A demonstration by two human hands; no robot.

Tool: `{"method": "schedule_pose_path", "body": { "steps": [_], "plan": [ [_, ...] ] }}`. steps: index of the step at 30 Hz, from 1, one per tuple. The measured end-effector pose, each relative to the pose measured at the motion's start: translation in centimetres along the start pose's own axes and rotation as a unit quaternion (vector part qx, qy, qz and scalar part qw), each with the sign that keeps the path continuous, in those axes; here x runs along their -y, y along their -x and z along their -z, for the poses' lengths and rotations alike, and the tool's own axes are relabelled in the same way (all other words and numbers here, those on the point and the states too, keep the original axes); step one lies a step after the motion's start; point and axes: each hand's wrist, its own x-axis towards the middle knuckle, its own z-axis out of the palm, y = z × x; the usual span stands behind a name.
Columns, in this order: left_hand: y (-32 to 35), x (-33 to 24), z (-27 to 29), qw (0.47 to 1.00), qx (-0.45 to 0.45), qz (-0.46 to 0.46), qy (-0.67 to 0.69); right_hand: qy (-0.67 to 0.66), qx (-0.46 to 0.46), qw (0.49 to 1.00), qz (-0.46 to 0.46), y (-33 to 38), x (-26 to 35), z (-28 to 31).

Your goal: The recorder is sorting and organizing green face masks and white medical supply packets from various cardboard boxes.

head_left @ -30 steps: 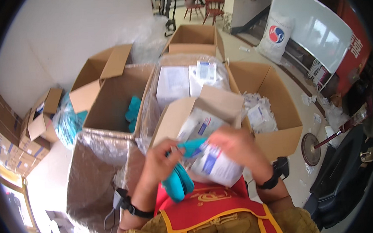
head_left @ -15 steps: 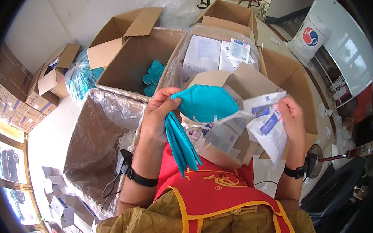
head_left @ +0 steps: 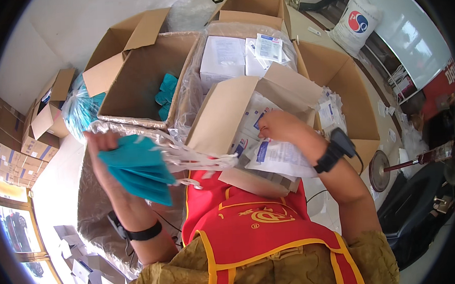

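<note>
My left hand (head_left: 103,142) is raised at the left, its fingers closed on a fanned stack of teal face masks (head_left: 136,167). White ear straps (head_left: 197,159) trail from the masks toward the right, blurred by motion. My right hand (head_left: 283,124) is over the open carton (head_left: 223,111) in front of me, fingers curled down among flat white packets with blue print. A white packet (head_left: 280,157) lies just under those fingers, and they seem to pinch its upper edge. Part of the grip is hidden behind my knuckles.
More teal masks (head_left: 166,91) lie in a deep carton (head_left: 137,80) at the far left. Behind, a plastic-lined carton holds white boxes (head_left: 222,55). Crumpled wrappers (head_left: 331,111) sit inside the right carton (head_left: 359,94). A plastic-lined bin (head_left: 94,195) stands below my left arm.
My left hand has swung left with the masks, drawing the straps along. My right hand has moved left over the carton, away from where it held torn white packets.
</note>
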Motion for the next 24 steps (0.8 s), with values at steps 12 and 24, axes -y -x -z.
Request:
{"method": "schedule_pose_path", "body": {
  "steps": [12,24],
  "plan": [
    [1.6,0.4,-1.5,0.999,0.014,0.01,-0.042,-0.015,0.071,0.995,-0.075,-5.4,-1.5,-9.9],
    [3.9,7.8,-5.7,0.869,0.213,0.064,-0.443,-0.158,-0.147,0.976,0.0,-0.3,1.3,-3.5]
  ]
}}
